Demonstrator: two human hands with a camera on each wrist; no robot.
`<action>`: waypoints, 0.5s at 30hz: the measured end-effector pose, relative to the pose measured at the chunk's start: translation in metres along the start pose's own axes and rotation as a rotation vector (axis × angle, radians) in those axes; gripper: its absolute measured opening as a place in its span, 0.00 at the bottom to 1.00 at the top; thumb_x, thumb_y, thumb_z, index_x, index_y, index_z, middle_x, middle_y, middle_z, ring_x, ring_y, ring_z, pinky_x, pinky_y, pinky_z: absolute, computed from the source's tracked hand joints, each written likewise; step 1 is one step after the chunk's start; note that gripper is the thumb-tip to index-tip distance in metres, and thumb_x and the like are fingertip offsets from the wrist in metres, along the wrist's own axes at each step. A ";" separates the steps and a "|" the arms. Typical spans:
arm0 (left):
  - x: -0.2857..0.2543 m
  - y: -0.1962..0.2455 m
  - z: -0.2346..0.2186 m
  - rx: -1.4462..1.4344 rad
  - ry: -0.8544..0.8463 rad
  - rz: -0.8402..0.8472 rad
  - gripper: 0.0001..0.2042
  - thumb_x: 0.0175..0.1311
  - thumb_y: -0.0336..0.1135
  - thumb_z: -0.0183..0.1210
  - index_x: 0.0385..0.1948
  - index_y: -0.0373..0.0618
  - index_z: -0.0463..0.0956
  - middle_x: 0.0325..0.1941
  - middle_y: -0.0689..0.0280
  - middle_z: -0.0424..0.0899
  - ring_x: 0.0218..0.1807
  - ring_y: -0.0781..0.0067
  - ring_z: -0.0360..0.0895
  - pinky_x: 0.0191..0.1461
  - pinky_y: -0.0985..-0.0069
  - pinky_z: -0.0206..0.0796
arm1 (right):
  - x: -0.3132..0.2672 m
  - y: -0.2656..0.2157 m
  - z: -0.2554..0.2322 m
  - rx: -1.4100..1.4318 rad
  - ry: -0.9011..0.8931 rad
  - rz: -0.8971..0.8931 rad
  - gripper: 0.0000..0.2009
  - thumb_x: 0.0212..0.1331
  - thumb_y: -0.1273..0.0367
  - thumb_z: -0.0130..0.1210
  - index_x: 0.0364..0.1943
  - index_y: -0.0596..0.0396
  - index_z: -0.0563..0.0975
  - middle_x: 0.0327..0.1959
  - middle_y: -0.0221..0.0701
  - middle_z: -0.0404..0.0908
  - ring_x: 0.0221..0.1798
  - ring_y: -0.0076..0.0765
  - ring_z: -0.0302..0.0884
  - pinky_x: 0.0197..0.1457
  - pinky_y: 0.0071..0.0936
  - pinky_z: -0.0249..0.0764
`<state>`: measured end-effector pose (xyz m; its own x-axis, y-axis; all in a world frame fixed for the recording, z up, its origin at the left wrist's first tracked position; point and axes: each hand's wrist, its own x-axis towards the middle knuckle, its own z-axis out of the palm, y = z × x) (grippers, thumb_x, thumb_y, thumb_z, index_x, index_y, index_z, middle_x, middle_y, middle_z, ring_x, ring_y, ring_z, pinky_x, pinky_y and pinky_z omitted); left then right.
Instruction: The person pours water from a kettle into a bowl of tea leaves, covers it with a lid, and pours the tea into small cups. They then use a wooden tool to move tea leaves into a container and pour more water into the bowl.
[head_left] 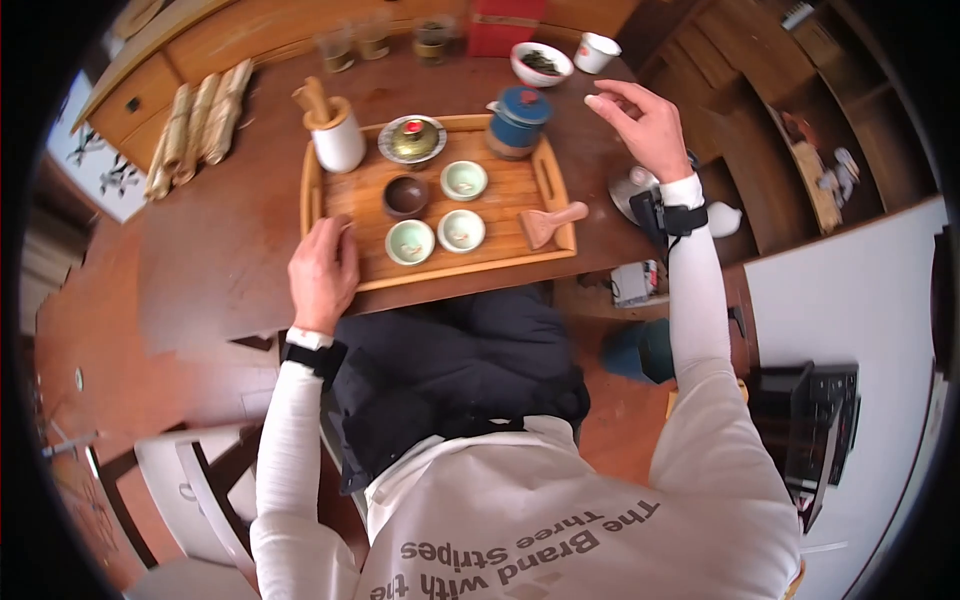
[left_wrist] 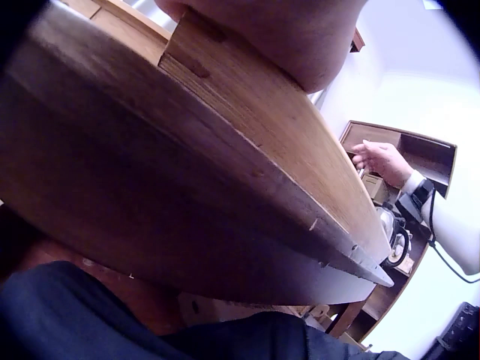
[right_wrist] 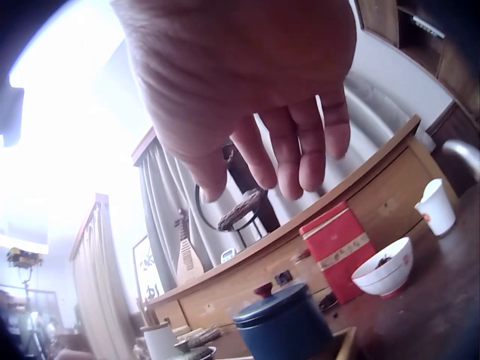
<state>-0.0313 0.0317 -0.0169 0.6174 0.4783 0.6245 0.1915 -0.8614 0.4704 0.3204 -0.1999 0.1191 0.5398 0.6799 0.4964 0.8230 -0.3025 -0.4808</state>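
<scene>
A wooden tray [head_left: 375, 272] holds a blue lidded pot [head_left: 519, 122], a gold-lidded bowl [head_left: 414, 138], a dark cup [head_left: 405, 197], several pale green cups [head_left: 464, 181], a white tool holder [head_left: 339, 147] and a wooden scoop-like piece [head_left: 549, 224]. My left hand [head_left: 323, 272] rests at the tray's left front corner, fingers loosely bent; its fingertips are hidden in the left wrist view. My right hand [head_left: 647, 128] is raised to the right of the blue pot, touching nothing. Its fingers [right_wrist: 283, 150] hang relaxed and apart in the right wrist view, the palm holding nothing.
Behind the tray stand a white bowl of dark leaves [head_left: 541, 65], a white pitcher [head_left: 597, 53], a red box [head_left: 505, 25] and several glasses [head_left: 432, 42]. Bamboo rolls [head_left: 203, 120] lie at the back left. A metal kettle [head_left: 636, 190] is below my right wrist.
</scene>
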 end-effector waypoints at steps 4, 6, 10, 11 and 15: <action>0.001 0.003 -0.001 -0.029 -0.016 -0.045 0.07 0.67 0.26 0.58 0.44 0.42 0.79 0.35 0.56 0.81 0.35 0.53 0.81 0.39 0.63 0.73 | -0.059 0.035 -0.054 0.141 0.311 0.118 0.18 0.59 0.67 0.70 0.53 0.57 0.84 0.43 0.30 0.86 0.45 0.23 0.82 0.51 0.21 0.77; 0.001 0.000 0.000 -0.043 -0.041 -0.063 0.10 0.67 0.26 0.58 0.48 0.42 0.79 0.35 0.58 0.81 0.33 0.57 0.81 0.38 0.64 0.73 | -0.090 0.070 -0.076 0.087 0.412 0.186 0.19 0.59 0.68 0.70 0.55 0.56 0.83 0.46 0.31 0.85 0.48 0.24 0.81 0.55 0.23 0.76; 0.019 0.010 -0.006 -0.023 -0.228 -0.147 0.18 0.66 0.26 0.58 0.58 0.47 0.75 0.44 0.59 0.81 0.36 0.55 0.82 0.39 0.64 0.75 | -0.141 0.089 -0.076 0.061 0.317 0.311 0.24 0.59 0.68 0.70 0.60 0.55 0.80 0.54 0.33 0.82 0.50 0.27 0.80 0.59 0.24 0.75; 0.027 0.014 -0.004 -0.030 -0.234 -0.105 0.20 0.66 0.27 0.58 0.60 0.48 0.73 0.48 0.57 0.81 0.40 0.52 0.82 0.42 0.62 0.75 | -0.152 0.088 -0.071 0.068 0.280 0.350 0.26 0.59 0.68 0.71 0.63 0.55 0.78 0.56 0.34 0.80 0.53 0.28 0.80 0.60 0.26 0.75; 0.069 0.028 0.002 0.014 -0.234 0.067 0.24 0.66 0.30 0.59 0.64 0.50 0.69 0.57 0.54 0.78 0.54 0.45 0.79 0.52 0.57 0.74 | -0.171 0.090 -0.044 0.117 0.398 0.408 0.29 0.59 0.69 0.71 0.66 0.54 0.76 0.51 0.39 0.81 0.53 0.33 0.80 0.60 0.29 0.76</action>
<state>0.0179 0.0400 0.0378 0.7887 0.3691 0.4916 0.1541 -0.8928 0.4232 0.3097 -0.3726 0.0233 0.8527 0.2133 0.4769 0.5218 -0.3957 -0.7558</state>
